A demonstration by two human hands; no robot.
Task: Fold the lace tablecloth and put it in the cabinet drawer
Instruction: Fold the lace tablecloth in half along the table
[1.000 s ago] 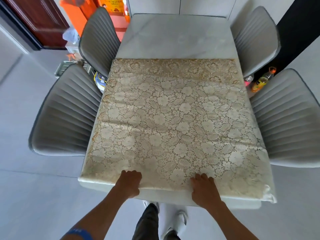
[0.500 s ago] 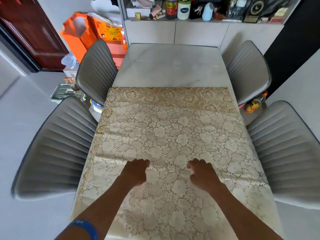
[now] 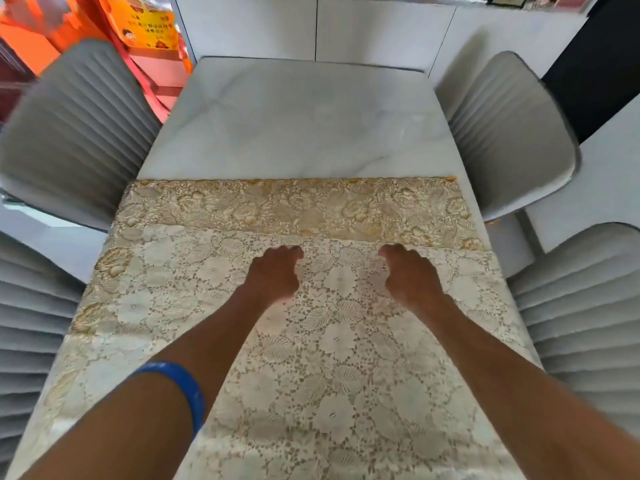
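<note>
The cream and gold lace tablecloth (image 3: 311, 358) lies folded in two layers on the near half of the white marble table (image 3: 301, 123). A golden strip of the lower layer shows beyond the far edge of the paler top layer. My left hand (image 3: 273, 271) and my right hand (image 3: 408, 275) rest palm-down side by side on the top layer, fingertips at its far edge, fingers slightly curled. Neither hand lifts any cloth. A blue band circles my left forearm. The white cabinet (image 3: 311, 26) stands beyond the table's far end; no drawer is seen open.
Four grey ribbed chairs flank the table: far left (image 3: 79, 133), near left (image 3: 31, 323), far right (image 3: 502, 133), near right (image 3: 581, 306). Orange bags and boxes (image 3: 138, 26) stand at the back left by the cabinet.
Both hands have slid from the table's near edge forward across the cloth to the far edge of the top layer. The view has leaned in over the table.
</note>
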